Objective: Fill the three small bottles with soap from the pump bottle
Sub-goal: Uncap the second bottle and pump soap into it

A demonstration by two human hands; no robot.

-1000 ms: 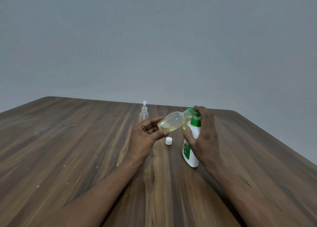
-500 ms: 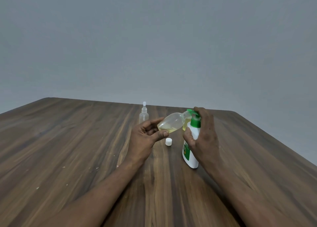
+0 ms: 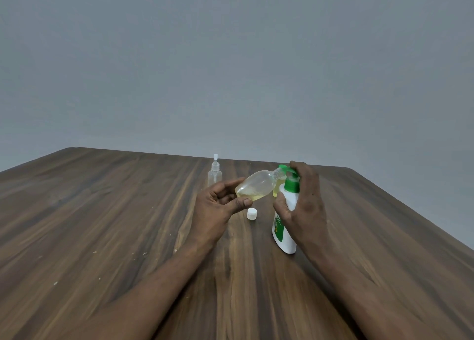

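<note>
Two hands share one job. The left hand [image 3: 218, 206] pinches the clear small bottle [image 3: 256, 185] by its base, tilted so its neck meets the green nozzle [image 3: 282, 167] — yellow soap pools inside. The right hand [image 3: 305, 206] wraps the pump bottle [image 3: 283, 234], fingers over the pump head, to steady it upright. A white cap [image 3: 252, 214] lies just beside the left thumb — off for filling; a spray bottle [image 3: 215, 175] stands beyond the left fingers.

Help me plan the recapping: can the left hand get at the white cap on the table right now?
Probably yes, though it is busy: the white cap lies on the table close beside the left hand, nothing between, but that hand grips the tilted small bottle.
</note>
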